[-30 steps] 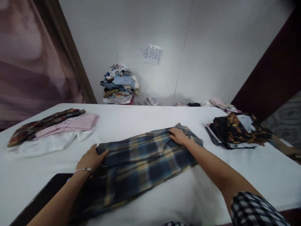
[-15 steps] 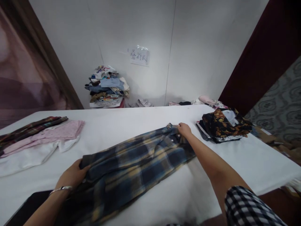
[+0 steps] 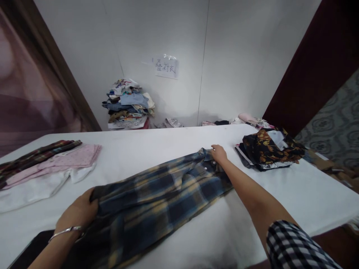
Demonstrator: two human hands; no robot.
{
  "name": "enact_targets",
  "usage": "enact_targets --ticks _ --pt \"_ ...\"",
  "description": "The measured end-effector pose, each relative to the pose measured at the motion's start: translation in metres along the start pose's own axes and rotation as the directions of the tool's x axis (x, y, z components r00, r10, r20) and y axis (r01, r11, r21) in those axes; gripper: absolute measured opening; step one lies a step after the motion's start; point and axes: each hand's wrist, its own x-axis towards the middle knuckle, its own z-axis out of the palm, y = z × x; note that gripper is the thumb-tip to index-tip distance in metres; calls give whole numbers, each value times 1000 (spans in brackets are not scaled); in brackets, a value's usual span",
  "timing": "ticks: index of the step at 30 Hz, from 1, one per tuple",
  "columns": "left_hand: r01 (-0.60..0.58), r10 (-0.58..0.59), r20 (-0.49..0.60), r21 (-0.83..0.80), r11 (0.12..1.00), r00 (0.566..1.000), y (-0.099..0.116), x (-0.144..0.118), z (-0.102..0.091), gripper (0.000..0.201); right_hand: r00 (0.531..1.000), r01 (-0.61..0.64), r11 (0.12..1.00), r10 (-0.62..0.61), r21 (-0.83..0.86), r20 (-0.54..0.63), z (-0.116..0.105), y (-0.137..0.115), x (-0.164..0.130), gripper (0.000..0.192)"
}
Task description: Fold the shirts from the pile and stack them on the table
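Plaid shirt (image 3: 157,201), blue and yellow, lies spread on the white table (image 3: 157,144), running from the lower left of the frame up toward the centre right. Its near end slides out of view at the bottom edge, so I cannot see how much cloth hangs there. The left hand (image 3: 77,213), a bangle on the wrist, lies on the shirt's left edge in the lower left; its fingers curl under the fabric and are hidden, so it seems to grip the cloth, but how tightly I cannot tell. The right hand (image 3: 219,154) rests on the collar end, right of centre, fingers bent down onto the cloth; whether it pinches or only presses is not clear from here.

At the left edge sit folded clothes (image 3: 47,164), pink, white and dark plaid, partly cut off by the frame. To the right lies a dark floral heap (image 3: 269,149). Behind the table, against the wall, stands a pile of garments (image 3: 127,104), its base hidden by the table's far edge. A paper sign (image 3: 166,67) hangs above it, its writing too small to read.
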Motion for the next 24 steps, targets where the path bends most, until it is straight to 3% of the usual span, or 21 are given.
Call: enact_targets --ticks 2,5,8,10,15,20,24 --pt "-80 88 -97 89 993 991 11 -3 -1 48 997 68 997 -69 33 24 3 -7 9 42" --pt "-284 304 -189 127 950 934 38 -4 4 52 988 113 991 -120 76 93 13 -16 22 44" --pt "-479 481 -58 46 877 875 70 0 17 46 976 145 984 -160 105 151 22 -22 31 45" --pt "-530 529 44 -2 848 847 88 5 27 45 965 170 978 -190 120 180 25 -25 35 40" --pt "-553 561 114 -96 827 820 115 15 39 29 941 219 962 -252 161 225 25 -27 41 27" --pt "-538 573 88 -253 804 815 119 14 25 12 930 209 954 -263 216 259 21 -22 39 39" --pt "-369 508 161 -511 776 846 116 7 8 13 918 211 945 -279 250 280 19 -20 37 50"
